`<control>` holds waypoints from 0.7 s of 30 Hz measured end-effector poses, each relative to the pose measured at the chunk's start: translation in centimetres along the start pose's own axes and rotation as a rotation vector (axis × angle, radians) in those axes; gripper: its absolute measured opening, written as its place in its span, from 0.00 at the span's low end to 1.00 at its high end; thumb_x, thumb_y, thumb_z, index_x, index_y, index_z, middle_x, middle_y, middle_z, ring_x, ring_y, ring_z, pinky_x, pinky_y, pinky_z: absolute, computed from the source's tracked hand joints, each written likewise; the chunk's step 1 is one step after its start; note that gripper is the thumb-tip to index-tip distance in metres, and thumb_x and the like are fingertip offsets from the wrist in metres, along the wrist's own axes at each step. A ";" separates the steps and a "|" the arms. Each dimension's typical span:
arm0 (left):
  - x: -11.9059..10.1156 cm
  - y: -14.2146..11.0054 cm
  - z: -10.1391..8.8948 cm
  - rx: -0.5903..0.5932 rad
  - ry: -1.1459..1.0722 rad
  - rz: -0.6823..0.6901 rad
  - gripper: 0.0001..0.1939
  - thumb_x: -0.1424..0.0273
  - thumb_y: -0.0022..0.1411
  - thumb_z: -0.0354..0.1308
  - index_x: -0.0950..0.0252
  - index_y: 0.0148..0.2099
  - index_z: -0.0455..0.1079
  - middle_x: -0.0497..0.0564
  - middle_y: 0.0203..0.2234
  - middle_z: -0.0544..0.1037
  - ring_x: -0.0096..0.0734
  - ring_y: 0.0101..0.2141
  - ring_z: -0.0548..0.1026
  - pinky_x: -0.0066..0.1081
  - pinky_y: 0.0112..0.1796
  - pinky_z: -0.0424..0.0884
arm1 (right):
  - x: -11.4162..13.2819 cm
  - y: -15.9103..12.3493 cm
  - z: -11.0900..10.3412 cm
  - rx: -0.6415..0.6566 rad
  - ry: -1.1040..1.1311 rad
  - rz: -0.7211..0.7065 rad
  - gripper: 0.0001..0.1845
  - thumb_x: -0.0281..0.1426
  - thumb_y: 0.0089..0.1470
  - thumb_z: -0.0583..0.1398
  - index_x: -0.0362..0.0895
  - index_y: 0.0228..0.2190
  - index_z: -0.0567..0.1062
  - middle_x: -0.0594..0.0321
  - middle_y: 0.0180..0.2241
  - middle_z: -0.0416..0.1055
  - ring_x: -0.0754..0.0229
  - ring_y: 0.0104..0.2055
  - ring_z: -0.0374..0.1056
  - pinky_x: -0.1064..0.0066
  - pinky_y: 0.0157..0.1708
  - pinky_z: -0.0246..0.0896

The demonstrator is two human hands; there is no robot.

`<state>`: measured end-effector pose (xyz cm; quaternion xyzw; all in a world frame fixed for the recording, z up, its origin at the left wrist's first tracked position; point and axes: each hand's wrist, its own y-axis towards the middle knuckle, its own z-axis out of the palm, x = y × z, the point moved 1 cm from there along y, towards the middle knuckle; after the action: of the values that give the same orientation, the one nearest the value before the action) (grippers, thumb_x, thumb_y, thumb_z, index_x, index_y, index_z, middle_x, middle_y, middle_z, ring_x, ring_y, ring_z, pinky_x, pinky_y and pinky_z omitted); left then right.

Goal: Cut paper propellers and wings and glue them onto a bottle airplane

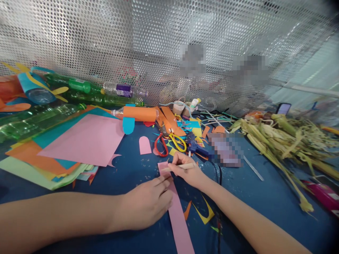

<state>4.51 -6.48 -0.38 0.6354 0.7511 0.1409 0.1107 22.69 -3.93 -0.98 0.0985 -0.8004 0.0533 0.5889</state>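
Observation:
My right hand is closed around a pale pencil, its tip resting near the top end of a long pink paper strip. Across the strip's left edge lies my left hand, fingers stretched and lightly bent, pressing the paper against the blue table. Just beyond the hands is a small pink paper piece with a rounded top. Scissors with one red and one yellow handle loop lie behind the strip, beside a blue glue gun.
Coloured paper sheets are stacked at left, near green plastic bottles. An orange-wrapped bottle lies behind. Dried corn husks cover the right side. A black cable and yellow scrap lie by my right forearm.

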 end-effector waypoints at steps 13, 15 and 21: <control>0.0 0.0 0.0 -0.014 0.000 0.002 0.11 0.75 0.63 0.43 0.70 0.36 0.67 0.60 0.38 0.76 0.40 0.47 0.70 0.39 0.54 0.59 | -0.1 0.0 0.0 0.002 -0.031 0.003 0.12 0.34 0.51 0.57 0.45 0.22 0.60 0.72 0.18 0.58 0.69 0.17 0.50 0.74 0.19 0.44; 0.0 0.0 0.0 -0.007 -0.003 0.000 0.10 0.75 0.63 0.43 0.70 0.36 0.67 0.60 0.38 0.76 0.40 0.47 0.70 0.38 0.54 0.58 | -0.1 0.0 0.0 0.002 -0.027 -0.005 0.12 0.34 0.51 0.58 0.45 0.22 0.60 0.72 0.18 0.58 0.69 0.18 0.51 0.74 0.19 0.45; 0.0 0.1 -0.1 0.013 0.001 0.020 0.11 0.76 0.63 0.44 0.71 0.36 0.67 0.59 0.36 0.76 0.41 0.47 0.71 0.39 0.54 0.58 | 0.2 0.0 -0.1 -0.002 -0.023 -0.018 0.13 0.35 0.51 0.58 0.45 0.21 0.59 0.72 0.18 0.59 0.68 0.18 0.52 0.74 0.20 0.46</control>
<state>4.54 -6.45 -0.28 0.6435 0.7457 0.1377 0.1046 22.68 -3.96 -0.76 0.1056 -0.8063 0.0462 0.5802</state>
